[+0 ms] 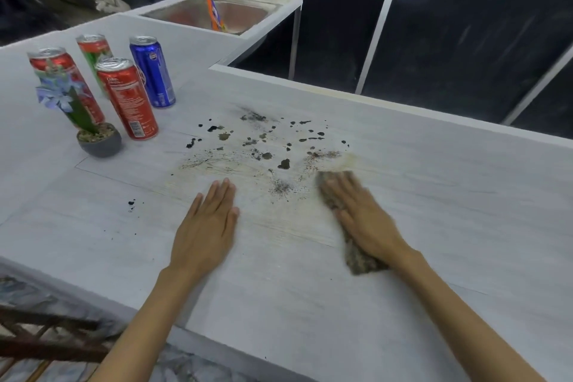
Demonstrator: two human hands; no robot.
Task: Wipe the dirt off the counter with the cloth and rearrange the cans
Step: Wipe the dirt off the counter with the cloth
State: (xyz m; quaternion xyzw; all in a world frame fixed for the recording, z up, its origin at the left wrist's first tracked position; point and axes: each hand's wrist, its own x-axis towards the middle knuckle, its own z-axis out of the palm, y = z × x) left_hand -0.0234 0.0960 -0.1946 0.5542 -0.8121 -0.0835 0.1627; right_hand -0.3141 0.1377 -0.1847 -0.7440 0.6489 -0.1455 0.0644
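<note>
Dark spots and gritty smears of dirt (263,146) cover the middle of the pale grey counter (434,195). My right hand (362,217) presses flat on a brown speckled cloth (359,260) at the right edge of the dirt; the hand looks blurred. Flat on the counter lies my left hand (207,226), fingers together, holding nothing, just in front of the dirt. At the back left several cans stand upright: a red can (130,99) nearest, a blue can (153,71) behind it, a red and green can (93,53), and another red can (55,65) at far left.
A small grey pot with a purple flower (99,141) stands in front of the cans. A steel sink (217,14) with an orange packet and a white rack lies at the back. The counter's far edge drops off to the right of the sink.
</note>
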